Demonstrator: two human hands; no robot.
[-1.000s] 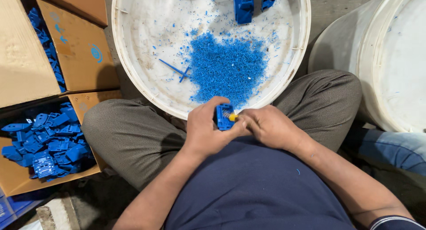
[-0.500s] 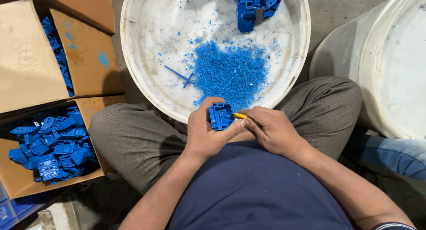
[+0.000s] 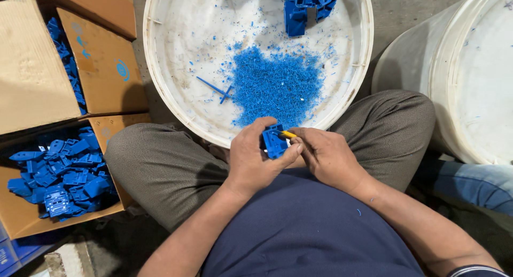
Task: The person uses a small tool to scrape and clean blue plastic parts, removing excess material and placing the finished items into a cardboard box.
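My left hand (image 3: 255, 156) grips a small blue plastic part (image 3: 274, 141) over my lap, thumb across its lower edge. My right hand (image 3: 327, 156) holds a small yellow-handled tool (image 3: 288, 134) with its tip against the part's top right corner. Just beyond my hands stands a wide white tub (image 3: 165, 95) with a heap of blue plastic shavings (image 3: 278, 87) in its middle and several more blue parts (image 3: 304, 4) at its far side.
An open cardboard box (image 3: 21, 223) at the left holds several blue parts (image 3: 64, 175); a second carton (image 3: 101, 68) stands behind it. A second white tub (image 3: 470, 79) stands at the right. Another person's blue-trousered leg (image 3: 475, 183) lies below it.
The view has shifted a little. My hands stay together on the blue part, which my left hand has turned slightly while the yellow tool works along its edge.
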